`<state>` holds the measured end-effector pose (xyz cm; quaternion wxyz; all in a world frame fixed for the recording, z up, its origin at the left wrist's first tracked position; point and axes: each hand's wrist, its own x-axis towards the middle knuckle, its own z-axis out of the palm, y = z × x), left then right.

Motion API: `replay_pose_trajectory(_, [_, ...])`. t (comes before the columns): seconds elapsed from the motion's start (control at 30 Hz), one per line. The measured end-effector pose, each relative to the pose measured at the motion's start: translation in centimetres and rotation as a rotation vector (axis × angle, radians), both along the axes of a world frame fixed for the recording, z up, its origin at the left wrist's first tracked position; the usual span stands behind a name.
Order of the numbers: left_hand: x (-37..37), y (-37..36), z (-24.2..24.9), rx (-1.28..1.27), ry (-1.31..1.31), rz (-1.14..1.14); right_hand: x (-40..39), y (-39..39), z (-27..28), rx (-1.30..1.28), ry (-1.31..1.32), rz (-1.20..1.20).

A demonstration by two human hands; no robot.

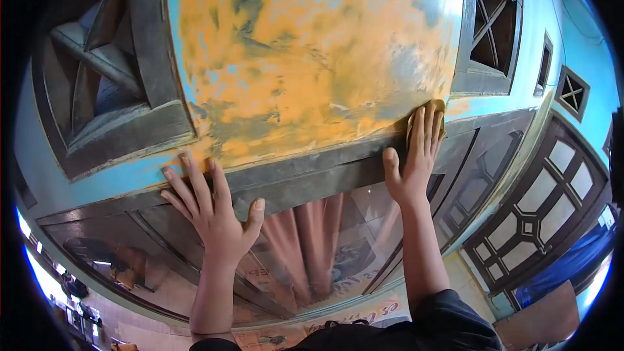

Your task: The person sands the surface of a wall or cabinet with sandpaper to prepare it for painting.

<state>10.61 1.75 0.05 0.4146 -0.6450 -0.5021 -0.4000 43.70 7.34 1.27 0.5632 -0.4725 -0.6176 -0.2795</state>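
Observation:
My left hand (218,218) is open, its fingers spread and resting against the dark wooden beam (299,179) and the blue strip of wall just above it. Under the fingers of my right hand (419,156) lies a brownish folded piece of sandpaper (438,105), pressed flat against the wall near the beam's upper edge; the fingers cover most of it. Above both hands rises a wall panel (312,71) with patchy orange, grey and blue paint, its surface scuffed and uneven.
Dark framed vents with crossed slats flank the panel, a left vent (97,71) and a right vent (494,23). Below the beam, glass panes show a pinkish curtain (312,247) and reflections. A dark door (536,208) with pale panes stands at right, near blue fabric (565,266).

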Motion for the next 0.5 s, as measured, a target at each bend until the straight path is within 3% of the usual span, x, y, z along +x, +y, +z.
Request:
replay_pose_trajectory(0.07, [0.9,-0.2,0.1,-0.033,-0.03,-0.024,-1.2,-0.3,0.5,0.041,-0.055,0.056])
replay_pose_trajectory(0.17, [2.7,-0.1,0.1,-0.077,-0.027,-0.06,-4.0,-2.9,-0.3,-0.113,-0.324,0.145])
replay_pose_trajectory(0.33, [5.0,0.7,-0.4,-0.06,-0.035,-0.114,3.9,0.1,0.0,-0.025,0.02,-0.089])
replay_pose_trajectory(0.4, [6.3,0.6,0.3,-0.082,0.026,-0.058,3.2,-0.3,0.2,0.044,0.01,0.019])
replay_pose_trajectory(0.5, [8.3,0.4,2.3,-0.131,0.153,-0.012,2.5,-1.3,0.1,-0.074,-0.283,0.062])
